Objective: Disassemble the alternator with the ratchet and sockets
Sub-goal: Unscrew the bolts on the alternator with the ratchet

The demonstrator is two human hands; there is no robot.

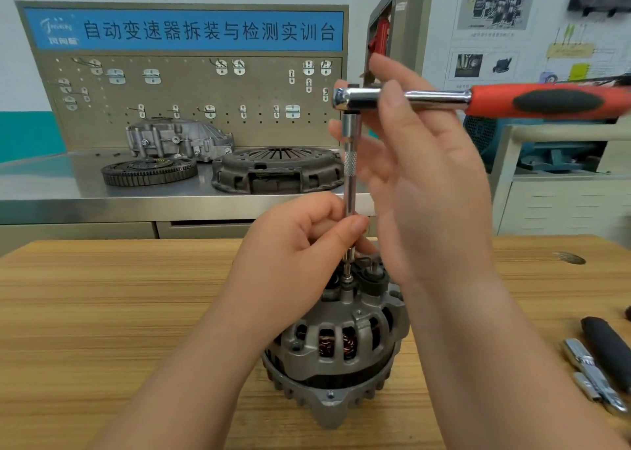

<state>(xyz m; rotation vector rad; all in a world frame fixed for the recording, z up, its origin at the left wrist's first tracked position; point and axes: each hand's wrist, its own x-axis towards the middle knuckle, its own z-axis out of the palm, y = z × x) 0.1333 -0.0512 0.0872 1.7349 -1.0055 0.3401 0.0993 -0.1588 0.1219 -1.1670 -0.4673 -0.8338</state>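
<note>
Alternator point(341, 347) stands upright mid-surface point(119, 313), terminal end up. My left hand point(293, 255) pinches the extension bar point(350, 176) low down, thumb and fingers curled round it; the bar's tip sits on a fastener on top of the alternator. My right hand point(430, 183) holds the ratchet point(440, 96) near its head, thumb in front, fingers behind. Red handle points right. Spare sockets point(587, 364) lie at the surface's right edge.

My left hand point(297, 255) sits low at centre, its forearm coming up from the lower left. The fingers are curled, with thumb and forefinger pinching the extension bar point(350, 183). My right hand point(423, 176) is raised above it, back towards me, forearm rising from the lower right. It holds the ratchet point(437, 96) near its head, one digit across the front and the rest fairly straight behind.
</note>
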